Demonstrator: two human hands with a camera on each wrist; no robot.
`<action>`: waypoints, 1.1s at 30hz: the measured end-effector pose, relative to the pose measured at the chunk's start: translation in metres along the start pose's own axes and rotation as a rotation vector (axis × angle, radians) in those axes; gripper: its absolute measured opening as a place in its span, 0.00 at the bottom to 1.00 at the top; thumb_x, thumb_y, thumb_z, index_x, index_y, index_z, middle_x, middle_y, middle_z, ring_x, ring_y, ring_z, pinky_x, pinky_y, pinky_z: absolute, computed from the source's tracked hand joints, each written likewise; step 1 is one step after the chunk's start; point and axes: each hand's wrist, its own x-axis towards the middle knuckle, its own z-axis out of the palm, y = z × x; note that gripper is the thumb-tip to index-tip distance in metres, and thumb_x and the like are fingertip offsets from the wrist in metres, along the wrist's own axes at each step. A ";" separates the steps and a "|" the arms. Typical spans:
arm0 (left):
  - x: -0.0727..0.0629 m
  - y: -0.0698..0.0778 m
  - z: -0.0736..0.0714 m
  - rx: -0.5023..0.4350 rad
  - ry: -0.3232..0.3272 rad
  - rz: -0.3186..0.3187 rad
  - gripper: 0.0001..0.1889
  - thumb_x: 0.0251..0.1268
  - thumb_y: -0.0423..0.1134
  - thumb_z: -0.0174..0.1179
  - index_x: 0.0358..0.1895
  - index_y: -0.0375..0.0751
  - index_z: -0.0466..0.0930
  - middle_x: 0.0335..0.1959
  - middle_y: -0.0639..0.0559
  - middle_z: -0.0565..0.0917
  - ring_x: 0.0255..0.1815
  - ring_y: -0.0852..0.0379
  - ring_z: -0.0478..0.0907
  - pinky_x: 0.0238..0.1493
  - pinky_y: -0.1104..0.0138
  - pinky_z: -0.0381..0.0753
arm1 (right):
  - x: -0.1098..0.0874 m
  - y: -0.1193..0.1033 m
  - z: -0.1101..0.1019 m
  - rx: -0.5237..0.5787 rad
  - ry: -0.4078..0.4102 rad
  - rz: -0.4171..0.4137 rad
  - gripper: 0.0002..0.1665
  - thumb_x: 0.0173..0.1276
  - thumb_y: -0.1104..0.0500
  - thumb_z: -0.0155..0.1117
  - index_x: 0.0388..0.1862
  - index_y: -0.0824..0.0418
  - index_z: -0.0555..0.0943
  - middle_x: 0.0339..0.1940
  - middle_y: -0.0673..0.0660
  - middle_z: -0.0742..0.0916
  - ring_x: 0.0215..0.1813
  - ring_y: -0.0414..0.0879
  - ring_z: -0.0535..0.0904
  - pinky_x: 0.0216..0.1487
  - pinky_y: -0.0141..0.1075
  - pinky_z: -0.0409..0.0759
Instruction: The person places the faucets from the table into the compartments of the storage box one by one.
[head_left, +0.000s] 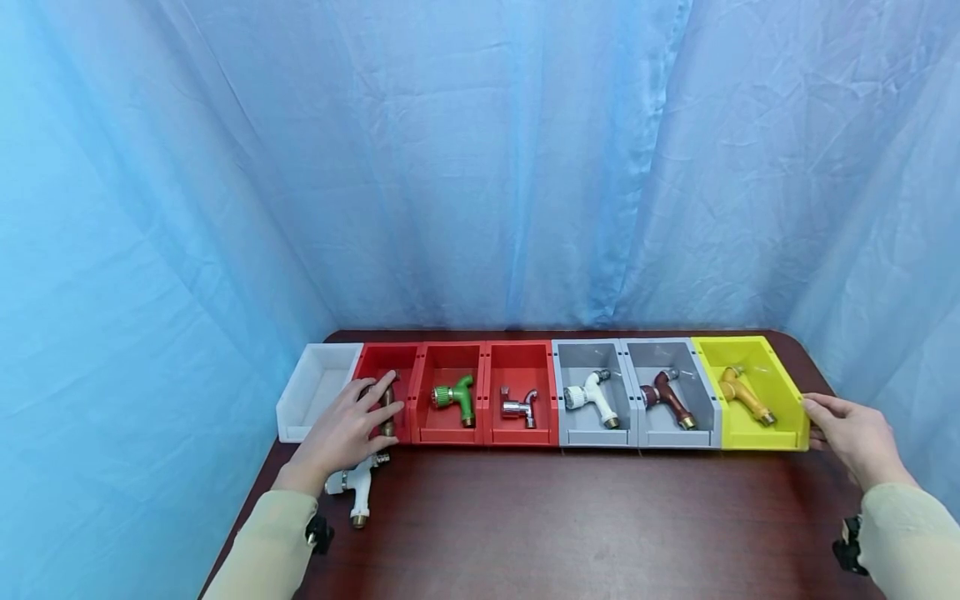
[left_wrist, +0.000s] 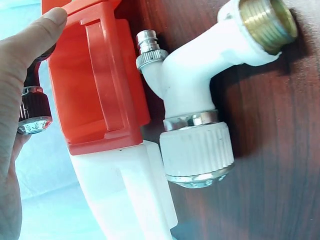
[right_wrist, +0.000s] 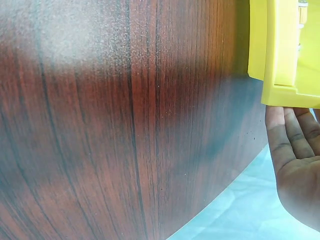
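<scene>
My left hand (head_left: 341,425) reaches over the leftmost red bin (head_left: 405,358), fingers spread. A dark bronze tap (head_left: 387,426) lies in that bin, partly hidden under the fingers; its ribbed dark handle (left_wrist: 35,112) shows beside the hand in the left wrist view. The left thumb (left_wrist: 54,17) extends over the bin's front. Below the wrist, a white tap (head_left: 360,487) with a brass threaded end lies on the table. At the far right, my right hand (head_left: 858,437) touches the outer side of the yellow bin (head_left: 787,404) with nearly straight fingers (right_wrist: 295,132).
Bins stand side by side along the table's back: a white bin (head_left: 288,408) at left, red ones holding a green tap (head_left: 463,400) and a chrome tap (head_left: 519,408), grey ones with a white-handled tap (head_left: 596,400) and a brown-red tap (head_left: 669,400). A yellow tap (head_left: 746,396) lies in the yellow bin.
</scene>
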 end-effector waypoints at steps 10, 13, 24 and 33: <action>0.014 -0.008 -0.005 -0.034 -0.026 -0.026 0.35 0.52 0.55 0.78 0.66 0.52 0.81 0.80 0.44 0.62 0.73 0.37 0.65 0.64 0.44 0.78 | 0.000 0.001 0.001 0.015 0.012 -0.007 0.50 0.77 0.32 0.49 0.79 0.70 0.60 0.63 0.77 0.76 0.33 0.36 0.85 0.41 0.41 0.89; 0.019 -0.010 -0.006 -0.039 -0.023 -0.028 0.35 0.53 0.55 0.77 0.66 0.51 0.82 0.80 0.43 0.63 0.73 0.36 0.65 0.63 0.43 0.78 | 0.000 0.001 0.001 0.021 0.010 -0.018 0.50 0.77 0.32 0.50 0.79 0.71 0.60 0.63 0.77 0.75 0.33 0.36 0.85 0.41 0.40 0.89; 0.029 -0.014 -0.001 -0.046 -0.094 -0.086 0.36 0.56 0.58 0.74 0.69 0.54 0.79 0.81 0.45 0.60 0.74 0.37 0.64 0.63 0.44 0.78 | 0.001 0.001 0.000 0.033 -0.009 -0.039 0.51 0.76 0.32 0.52 0.78 0.72 0.61 0.62 0.76 0.77 0.34 0.38 0.85 0.41 0.40 0.89; 0.031 -0.016 0.003 -0.058 -0.116 -0.125 0.37 0.56 0.59 0.73 0.70 0.53 0.78 0.81 0.44 0.61 0.74 0.36 0.64 0.62 0.43 0.79 | 0.001 0.000 0.000 0.019 -0.003 -0.029 0.50 0.76 0.33 0.52 0.78 0.71 0.61 0.61 0.76 0.78 0.34 0.39 0.85 0.41 0.41 0.89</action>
